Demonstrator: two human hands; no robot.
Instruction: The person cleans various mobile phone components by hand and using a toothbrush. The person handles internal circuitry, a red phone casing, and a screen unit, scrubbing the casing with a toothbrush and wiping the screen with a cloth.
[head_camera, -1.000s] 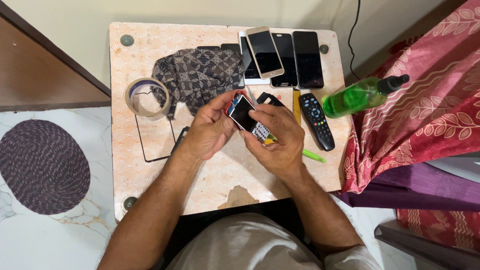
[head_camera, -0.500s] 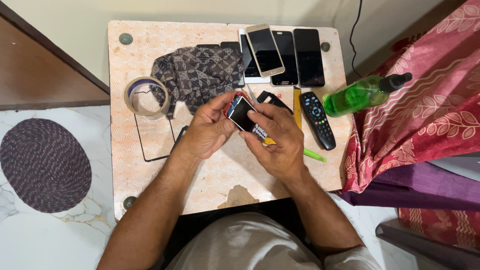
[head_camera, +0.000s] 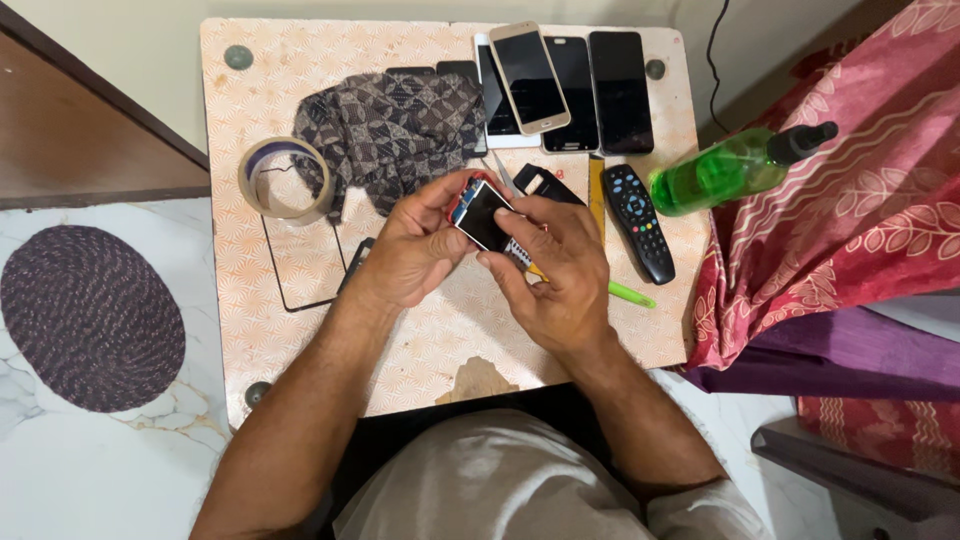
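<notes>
Both hands stay put compared with a moment ago: the left hand (head_camera: 420, 250) still grips the small dark-screened device (head_camera: 481, 214) above the patterned table (head_camera: 300, 260), beside the dark cloth (head_camera: 385, 135). The right hand (head_camera: 560, 275) stays closed on its lower edge, so the handling is ongoing.

green bottle (head_camera: 722, 174), black remote (head_camera: 639, 221), brown geometric-patterned cloth (head_camera: 390, 135), orange-patterned table (head_camera: 290, 70), red floral fabric (head_camera: 850, 200).

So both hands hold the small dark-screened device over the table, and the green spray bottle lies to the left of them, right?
Not quite: the head view shows the green spray bottle lying to the right. Both the left hand and right hand do hold the small dark-screened device.
</notes>
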